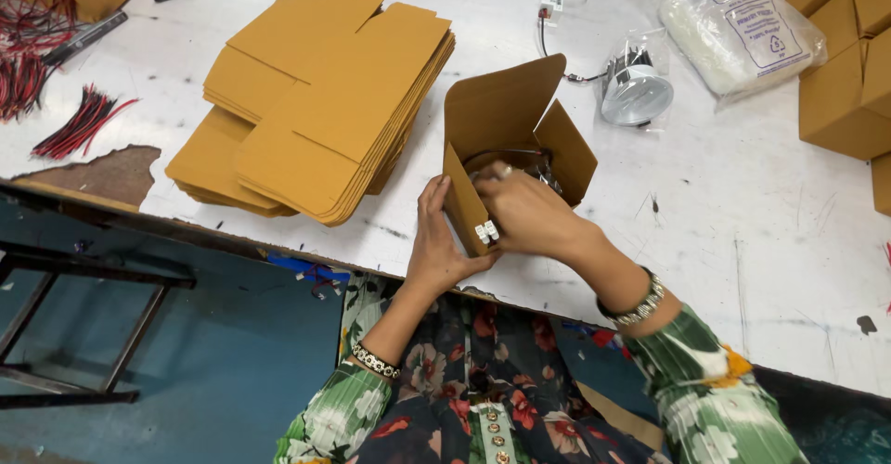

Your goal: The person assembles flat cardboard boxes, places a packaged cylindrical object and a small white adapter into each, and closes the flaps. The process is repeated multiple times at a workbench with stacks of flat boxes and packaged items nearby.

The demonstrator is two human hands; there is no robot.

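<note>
A small open brown cardboard box (501, 116) stands near the table's front edge with its flaps up. My left hand (434, 237) grips the box's near left side. My right hand (527, 212) reaches into the box opening, pressing a dark item with wires inside; a small white connector (486, 233) shows at the fingers. What lies deeper in the box is hidden.
A stack of flat brown box blanks (316, 102) lies left of the box. A bagged round silver lamp fitting (636, 93) with wires, a white plastic bag (738, 28), closed brown boxes (849, 65) at right, and red-black wire bundles (79, 121) at left sit on the white table (742, 223).
</note>
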